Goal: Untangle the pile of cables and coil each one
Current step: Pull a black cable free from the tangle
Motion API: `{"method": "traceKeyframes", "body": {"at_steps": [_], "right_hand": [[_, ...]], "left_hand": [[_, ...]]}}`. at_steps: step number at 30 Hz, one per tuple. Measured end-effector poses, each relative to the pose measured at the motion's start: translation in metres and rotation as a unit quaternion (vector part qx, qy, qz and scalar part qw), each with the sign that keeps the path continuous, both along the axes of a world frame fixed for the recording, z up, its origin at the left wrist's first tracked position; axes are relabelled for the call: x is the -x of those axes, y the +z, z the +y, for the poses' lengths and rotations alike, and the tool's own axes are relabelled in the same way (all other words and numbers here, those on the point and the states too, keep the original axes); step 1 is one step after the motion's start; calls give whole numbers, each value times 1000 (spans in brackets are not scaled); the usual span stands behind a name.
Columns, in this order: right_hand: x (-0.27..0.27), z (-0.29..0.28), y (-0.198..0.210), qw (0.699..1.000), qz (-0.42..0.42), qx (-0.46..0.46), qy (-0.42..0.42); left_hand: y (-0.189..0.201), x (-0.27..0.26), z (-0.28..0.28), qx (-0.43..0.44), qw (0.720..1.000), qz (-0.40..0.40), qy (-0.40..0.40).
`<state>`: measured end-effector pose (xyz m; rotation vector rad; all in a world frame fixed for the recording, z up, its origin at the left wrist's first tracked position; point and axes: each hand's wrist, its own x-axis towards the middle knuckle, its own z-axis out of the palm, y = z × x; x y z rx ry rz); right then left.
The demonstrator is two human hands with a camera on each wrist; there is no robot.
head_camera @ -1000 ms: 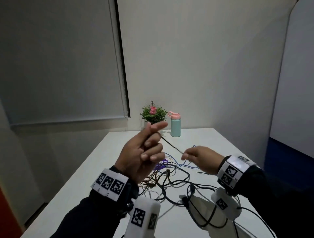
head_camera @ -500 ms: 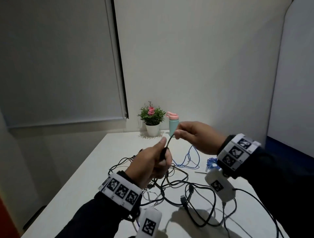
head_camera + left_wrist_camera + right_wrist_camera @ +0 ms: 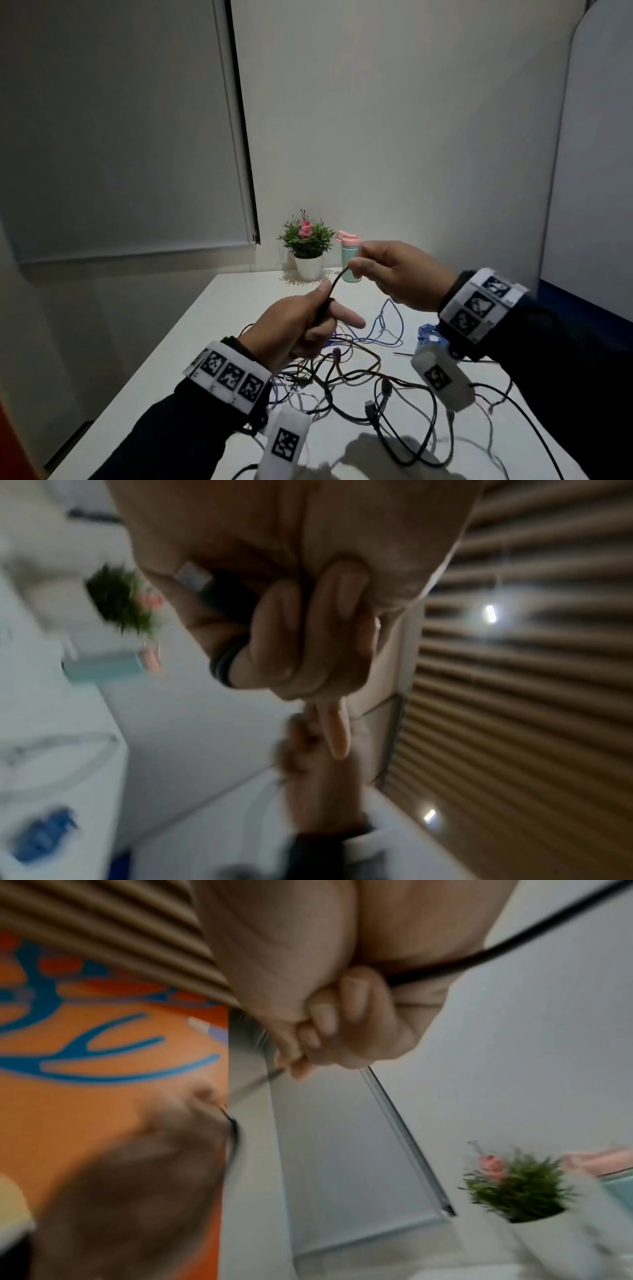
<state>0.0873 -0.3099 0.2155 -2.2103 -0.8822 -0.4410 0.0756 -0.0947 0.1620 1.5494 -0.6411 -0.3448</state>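
A thin black cable (image 3: 334, 286) runs between my two hands, held above the white table (image 3: 219, 308). My left hand (image 3: 305, 329) grips a coiled bundle of it, thumb on top and one finger sticking out to the right. My right hand (image 3: 356, 267) pinches the same cable higher up, close to the left hand. In the left wrist view black loops (image 3: 224, 666) show between my curled fingers. In the right wrist view the black cable (image 3: 514, 947) passes under my curled fingers. A tangled pile of black, brown and white cables (image 3: 359, 387) lies on the table below. A blue cable (image 3: 390, 325) lies behind it.
A potted plant (image 3: 308, 246) and a teal bottle with a pink lid (image 3: 350, 257) stand at the table's far edge. A small blue bundle (image 3: 428, 332) lies under my right wrist. Walls close in behind and to the right.
My left hand came down and curled round the cable. My right hand rose from the table to just above the left one, and the stretch of cable between them grew short.
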Motion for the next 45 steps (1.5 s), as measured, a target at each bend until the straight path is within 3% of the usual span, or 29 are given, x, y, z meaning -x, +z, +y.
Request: {"method": "traceKeyframes", "body": {"at_steps": [2,3,5,6,7,9,11,12,15,17,18,20,22,24,26,27,29,32,34,35,37,39,41,42,45], "right_hand": [[-5,5,-15,999,-10,33,-36],[-3,10,-26,998,12,58,-35],[4,19,-48,986,55,155,1],[9,24,-54,976,60,209,19],[15,27,-54,970,59,234,36],[25,27,-36,977,50,194,70],[26,20,-10,994,47,70,74],[23,14,2,998,18,29,55],[4,4,15,995,-90,47,-25],[-9,6,3,992,-85,73,-56],[-13,8,-7,992,-64,87,-64],[-13,14,-28,987,-9,146,-61],[-3,21,-47,976,19,217,-27],[14,27,-52,973,6,227,38],[28,30,-36,986,-22,137,89],[31,30,-23,992,-38,76,95],[25,24,3,995,-67,-34,71],[-1,20,16,995,-66,-75,-24],[-13,24,5,997,-21,-45,-59],[-16,29,-4,998,24,-37,-51],[-12,35,-23,998,60,18,-14],[-1,42,-37,991,11,136,3],[16,50,-40,978,-30,203,41],[24,52,-35,978,-35,192,69],[33,48,-3,994,18,37,104]], "left_hand": [[11,7,-5,114,990,29,-75],[20,8,-8,181,981,23,-68],[36,1,-14,285,958,24,10],[40,-6,-14,297,953,11,63],[42,-12,-11,267,955,-28,125],[35,-17,-4,73,956,-157,237],[22,-19,2,-105,940,-205,253],[17,-19,2,-125,949,-176,230],[16,-9,1,-36,997,-44,61],[27,1,-3,52,998,-22,-35],[34,4,-5,119,992,-21,-47],[52,3,-7,256,966,-16,1],[65,-8,-2,293,948,-64,104],[66,-18,12,177,944,-170,219],[52,-24,24,-20,931,-249,267],[44,-25,27,-88,929,-248,262],[28,-24,27,-110,957,-170,208],[22,-12,20,-5,998,-44,55],[32,-1,15,93,994,-29,-51],[38,1,12,156,985,-24,-64],[53,1,7,271,962,-14,5],[63,-7,9,318,941,-46,107],[64,-16,17,290,930,-117,195],[62,-21,23,238,929,-157,234],[45,-24,36,-23,924,-252,285]]}}
